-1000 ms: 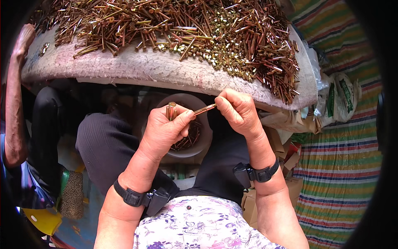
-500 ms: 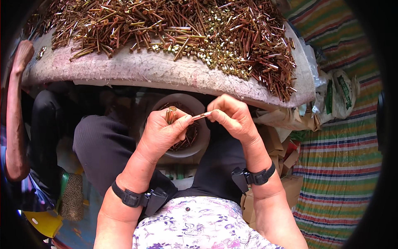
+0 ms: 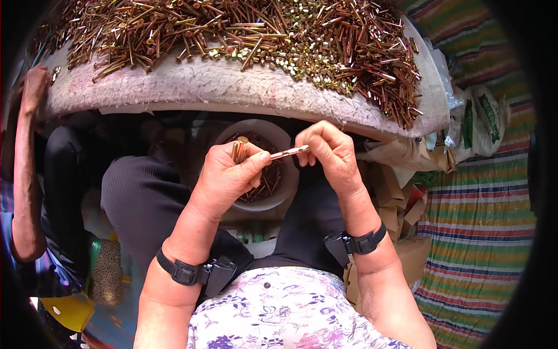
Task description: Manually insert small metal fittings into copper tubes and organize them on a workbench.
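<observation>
My left hand (image 3: pixel 228 174) is closed round a few golden bolts (image 3: pixel 239 149), their round heads sticking up out of the fist. Between its thumb and forefinger it pinches one more bolt (image 3: pixel 283 154), which points to the right. On that bolt's far end sits a small shiny nut (image 3: pixel 304 149). My right hand (image 3: pixel 332 156) has its curled fingers closed at this nut, the thumb drawn back. Below the hands, between my knees, stands a round pale bucket (image 3: pixel 286 195) with bolts (image 3: pixel 264 186) inside, partly hidden by my left hand.
A cloth-covered table (image 3: pixel 192 87) ahead bears heaped long bolts (image 3: pixel 157 35) and a pile of small nuts (image 3: pixel 308 58). At the left is another person's arm (image 3: pixel 26 174). Cardboard boxes (image 3: pixel 412 259), a white sack (image 3: pixel 485 122) and striped sheeting (image 3: pixel 471 244) lie to the right.
My right thumb has rolled back off the bolt's end, so the nut there now shows. The other person's hand at the left has shifted slightly down.
</observation>
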Demonstrator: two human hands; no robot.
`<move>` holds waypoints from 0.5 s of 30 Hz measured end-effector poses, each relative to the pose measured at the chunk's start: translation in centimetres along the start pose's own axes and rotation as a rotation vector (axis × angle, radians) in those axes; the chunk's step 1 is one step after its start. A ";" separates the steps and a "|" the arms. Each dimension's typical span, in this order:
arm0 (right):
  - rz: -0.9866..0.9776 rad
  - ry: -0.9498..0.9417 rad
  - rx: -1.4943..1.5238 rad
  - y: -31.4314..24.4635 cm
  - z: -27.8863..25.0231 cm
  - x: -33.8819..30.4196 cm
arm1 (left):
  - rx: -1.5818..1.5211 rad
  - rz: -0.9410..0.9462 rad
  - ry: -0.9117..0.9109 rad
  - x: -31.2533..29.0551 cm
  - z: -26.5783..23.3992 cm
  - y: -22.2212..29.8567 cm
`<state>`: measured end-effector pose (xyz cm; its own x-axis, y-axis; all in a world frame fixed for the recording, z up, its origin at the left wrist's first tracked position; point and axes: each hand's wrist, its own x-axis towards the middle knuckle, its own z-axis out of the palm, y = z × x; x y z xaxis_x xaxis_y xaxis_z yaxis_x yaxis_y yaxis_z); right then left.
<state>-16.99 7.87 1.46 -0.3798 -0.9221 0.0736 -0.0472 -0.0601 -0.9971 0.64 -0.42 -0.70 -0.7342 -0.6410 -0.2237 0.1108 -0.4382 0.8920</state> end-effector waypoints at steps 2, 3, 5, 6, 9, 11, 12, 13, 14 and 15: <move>0.033 0.075 0.031 -0.3 0.5 -0.2 | -0.019 -0.035 -0.024 -0.1 -0.3 0.3; 0.057 -0.120 -0.086 -0.1 -0.9 -0.3 | -0.018 -0.036 -0.020 -0.2 -0.2 0.4; 0.109 -0.352 -0.150 0.5 -2.9 -0.3 | -0.018 -0.053 -0.037 -0.1 0.1 0.2; 0.107 -0.359 -0.139 0.5 -2.1 -0.3 | -0.011 -0.054 -0.026 -0.2 0.0 0.2; 0.012 0.042 -0.018 0.1 1.4 -0.6 | -0.030 -0.061 -0.018 -0.1 -0.1 0.2; 0.109 -0.094 -0.092 -0.1 -0.2 -0.9 | -0.055 -0.069 0.010 -0.2 0.5 0.6; 0.202 -0.228 -0.168 -0.1 -1.2 -1.0 | -0.078 -0.075 0.034 -0.3 0.7 0.8; 0.313 -0.209 -0.201 0.1 -1.7 -0.9 | -0.076 -0.074 0.035 -0.2 0.5 0.8; 0.312 -0.209 -0.200 0.6 -1.7 -0.8 | -0.113 -0.086 -0.011 -0.1 0.1 0.7; 0.148 -0.137 -0.347 1.3 -1.4 -0.6 | -0.148 -0.101 -0.057 0.0 -0.1 0.5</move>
<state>-18.15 8.88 0.17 -0.2801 -0.9550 -0.0974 -0.3195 0.1884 -0.9287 0.77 -0.75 -0.28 -0.7829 -0.5543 -0.2827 0.1289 -0.5890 0.7978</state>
